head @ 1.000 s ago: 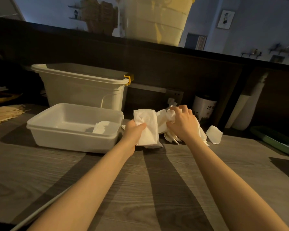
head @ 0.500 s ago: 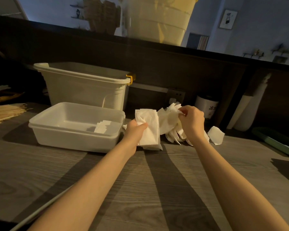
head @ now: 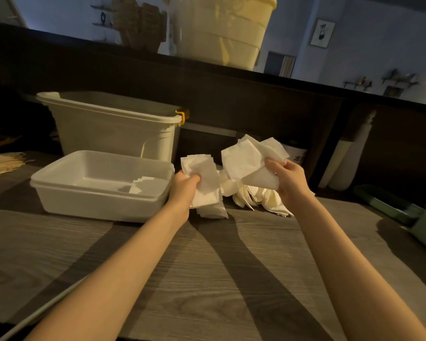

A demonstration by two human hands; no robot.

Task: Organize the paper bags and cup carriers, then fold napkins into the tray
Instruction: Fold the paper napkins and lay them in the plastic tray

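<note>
Gripping folded napkins (head: 204, 183) in left hand (head: 183, 190), loose napkin (head: 251, 163) in right hand (head: 289, 183)

– Where did the camera sit?

– On the person's head, above the near edge of the table (head: 207, 279), looking forward and down along both forearms.

– How close was it?

– Close. The forearms ran from the bottom corners up to mid-frame, where the tray (head: 96, 203) lay left of centre. Beyond the tray stood the bin (head: 108, 134), then a dark counter wall.

– Was the view level?

– No. It was wide-angle and tilted, so the counter top above the tray sloped down to the right.

– Did any second view share the scene?

– None; there was only this one.
</note>
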